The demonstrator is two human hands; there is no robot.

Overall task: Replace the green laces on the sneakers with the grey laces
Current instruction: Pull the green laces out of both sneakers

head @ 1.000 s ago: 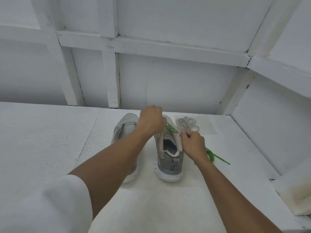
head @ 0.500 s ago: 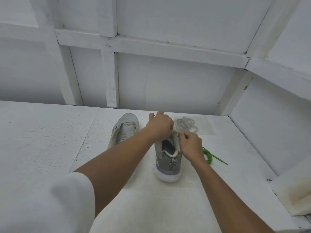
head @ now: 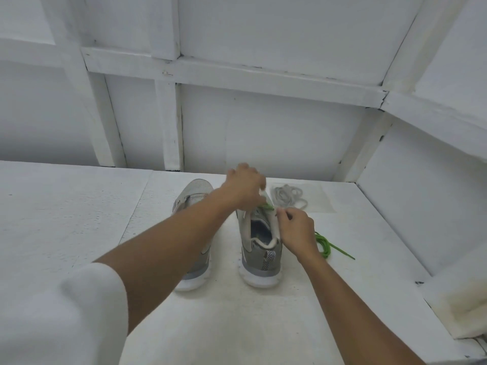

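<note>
Left hand (head: 246, 184) curled atop the right-side grey mesh sneaker (head: 261, 260), pinching its bright green lace (head: 266, 206); right hand (head: 296, 233) pinching that sneaker's collar. Coiled grey laces (head: 286, 194) just beyond, loose green lace (head: 325, 246) beside right wrist.

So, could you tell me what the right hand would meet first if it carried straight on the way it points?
Most likely the green lace on the sneaker: the right hand points forward and left, fingertips at the sneaker's edge. The left hand lies just beyond; depth is unclear.
</note>
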